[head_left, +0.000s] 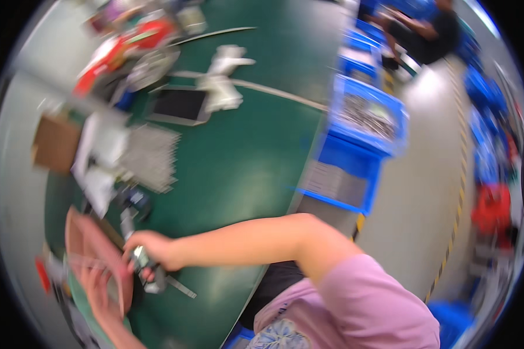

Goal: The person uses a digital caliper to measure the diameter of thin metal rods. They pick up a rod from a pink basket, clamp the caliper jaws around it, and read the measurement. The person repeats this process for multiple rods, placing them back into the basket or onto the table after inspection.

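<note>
In my right hand is a grey digital caliper, with the fingers wrapped round its body. The caliper's scale bar sticks out toward the lower right, and its other end points up and left. At the lower left my left hand reaches to a pink bin, its fingers stretched out at the bin's opening. Motion blur hides whether any small part lies under those fingers. A small dark device sits just beyond the caliper on the green table.
A grey stack of sheets, a brown cardboard box, a dark flat tray and white pieces lie farther off. Blue bins line the table's right side, one holding metal parts. Another person sits at the far right.
</note>
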A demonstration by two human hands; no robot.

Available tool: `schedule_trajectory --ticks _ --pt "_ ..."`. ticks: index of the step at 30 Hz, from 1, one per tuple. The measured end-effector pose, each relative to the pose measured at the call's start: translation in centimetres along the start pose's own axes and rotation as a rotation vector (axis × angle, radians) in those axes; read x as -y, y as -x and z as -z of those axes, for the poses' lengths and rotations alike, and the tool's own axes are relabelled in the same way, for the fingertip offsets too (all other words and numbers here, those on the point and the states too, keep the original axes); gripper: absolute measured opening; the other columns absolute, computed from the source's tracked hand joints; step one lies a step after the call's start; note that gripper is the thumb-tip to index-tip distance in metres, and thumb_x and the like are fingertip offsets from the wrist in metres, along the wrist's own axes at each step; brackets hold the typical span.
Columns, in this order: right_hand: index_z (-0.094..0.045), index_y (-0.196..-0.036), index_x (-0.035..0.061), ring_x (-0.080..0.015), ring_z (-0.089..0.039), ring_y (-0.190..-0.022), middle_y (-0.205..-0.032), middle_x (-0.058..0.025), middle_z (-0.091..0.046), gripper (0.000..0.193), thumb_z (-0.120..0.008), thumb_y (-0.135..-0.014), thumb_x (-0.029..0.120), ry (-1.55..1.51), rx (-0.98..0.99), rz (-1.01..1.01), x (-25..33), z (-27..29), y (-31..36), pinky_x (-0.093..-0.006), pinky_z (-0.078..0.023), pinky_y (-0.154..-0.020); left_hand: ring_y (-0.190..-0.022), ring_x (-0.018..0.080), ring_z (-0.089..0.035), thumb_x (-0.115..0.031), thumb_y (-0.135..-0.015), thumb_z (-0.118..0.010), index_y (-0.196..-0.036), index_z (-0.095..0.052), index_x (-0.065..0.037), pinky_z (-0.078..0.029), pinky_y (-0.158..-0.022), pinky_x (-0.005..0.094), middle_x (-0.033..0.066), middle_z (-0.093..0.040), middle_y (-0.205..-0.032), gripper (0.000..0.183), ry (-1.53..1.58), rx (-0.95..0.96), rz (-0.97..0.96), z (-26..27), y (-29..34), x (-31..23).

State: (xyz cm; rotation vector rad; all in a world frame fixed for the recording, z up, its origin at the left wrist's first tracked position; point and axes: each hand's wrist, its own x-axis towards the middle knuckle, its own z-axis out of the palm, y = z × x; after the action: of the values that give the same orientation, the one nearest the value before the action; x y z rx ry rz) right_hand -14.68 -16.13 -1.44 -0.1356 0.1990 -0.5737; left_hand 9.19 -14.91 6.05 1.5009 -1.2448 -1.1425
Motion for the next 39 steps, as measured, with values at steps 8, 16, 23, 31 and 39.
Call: schedule_trajectory --ticks 8,16,23,31,39 --pt "-0.049 -0.103 0.0016 -0.0212 -0.048 -0.052 -0.084 -0.0142 -0.057 0.038 -0.044 -0.079 0.030 0.147 -0.039 0.018 0.3 -1.3 0.9 -0.0375 -0.043 -0.055 -0.072 0.0100 -0.051 -0.009 -0.075 -0.062 -0.088 -0.056 -0.002 -0.043 -0.066 0.0231 0.0022 -0.054 -0.076 0.016 -0.343 0.196 -0.108 0.4 1.1 1.1" --pt "-0.048 -0.103 0.0035 -0.0200 -0.045 -0.055 -0.087 -0.0111 -0.054 0.040 -0.048 -0.076 0.033 0.255 -0.058 0.049 -0.6 -1.3 1.2 -0.0332 -0.038 -0.055 -0.071 0.0143 -0.056 -0.002 -0.066 -0.061 -0.086 -0.055 0.001 -0.046 -0.063 0.0262 0.0078 -0.058 -0.076 0.021 -0.226 -0.005 -0.128 -1.3 0.2 3.9" --pt "-0.052 -0.100 0.0072 -0.0132 -0.043 -0.050 -0.082 -0.0042 -0.054 0.034 -0.044 -0.081 0.033 0.341 -0.061 0.156 -1.2 -1.4 2.0 -0.0268 -0.036 -0.048 -0.075 0.0199 -0.060 -0.009 -0.068 -0.063 -0.081 -0.053 -0.001 -0.048 -0.064 0.0303 0.0107 -0.058 -0.074 0.018 -0.278 -0.184 -0.357 -0.5 1.5 2.4" --pt "-0.052 -0.092 0.0037 -0.0195 -0.041 -0.041 -0.072 -0.0105 -0.054 0.059 -0.030 -0.081 0.058 0.580 -0.167 0.205 -1.7 -5.4 1.7 -0.0314 -0.032 -0.041 -0.081 0.0241 -0.062 -0.005 -0.082 -0.054 -0.088 -0.042 -0.004 -0.053 -0.064 0.0288 0.0076 -0.052 -0.088 0.013 0.723 -0.142 -0.280 -2.5 11.3 2.6" --pt "-0.051 -0.087 0.0000 -0.0205 -0.043 -0.040 -0.071 -0.0166 -0.055 0.060 -0.025 -0.086 0.055 0.480 -0.074 0.072 -3.9 -5.9 1.8 -0.0288 -0.037 -0.038 -0.084 0.0254 -0.061 -0.004 -0.081 -0.054 -0.085 -0.037 -0.007 -0.053 -0.066 0.0305 0.0058 -0.048 -0.083 0.017 0.795 -0.119 -0.163 -6.3 14.0 5.7"
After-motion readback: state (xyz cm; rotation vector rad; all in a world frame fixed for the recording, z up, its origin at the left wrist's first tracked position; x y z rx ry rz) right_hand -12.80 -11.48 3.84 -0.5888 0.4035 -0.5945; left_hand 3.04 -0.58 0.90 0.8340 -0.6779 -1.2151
